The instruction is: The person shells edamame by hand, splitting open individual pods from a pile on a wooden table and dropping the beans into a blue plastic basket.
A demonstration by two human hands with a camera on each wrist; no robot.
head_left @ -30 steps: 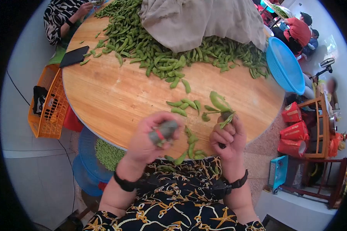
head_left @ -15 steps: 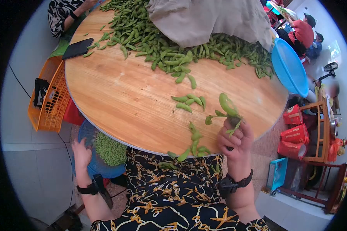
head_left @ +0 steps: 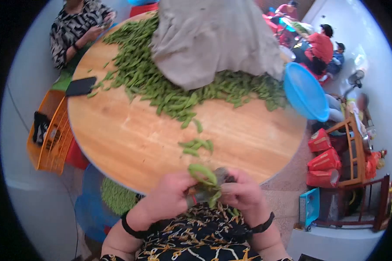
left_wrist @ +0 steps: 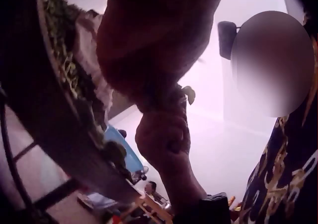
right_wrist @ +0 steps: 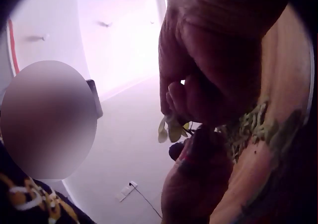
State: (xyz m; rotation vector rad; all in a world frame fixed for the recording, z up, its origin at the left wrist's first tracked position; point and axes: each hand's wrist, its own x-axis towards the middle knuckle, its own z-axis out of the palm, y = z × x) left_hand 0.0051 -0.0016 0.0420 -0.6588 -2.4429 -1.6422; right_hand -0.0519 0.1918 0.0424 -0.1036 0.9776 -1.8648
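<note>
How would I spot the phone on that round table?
Find the round wooden table, then its edge on the wearer's left, by the orange crate. The phone lies there: a flat black rectangle, unlike the small, curved green pods nearby.

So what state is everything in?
Left hand: curled, at pod sprig
Right hand: pinching pod sprig
Heaped pods: unshelled, partly covered
Cloth: draped over heap
Phone: lying flat
Blue colander: tilted
Beans: shelled, in blue basin

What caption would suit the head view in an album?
Two hands work at green pods beside a wooden table.
</note>
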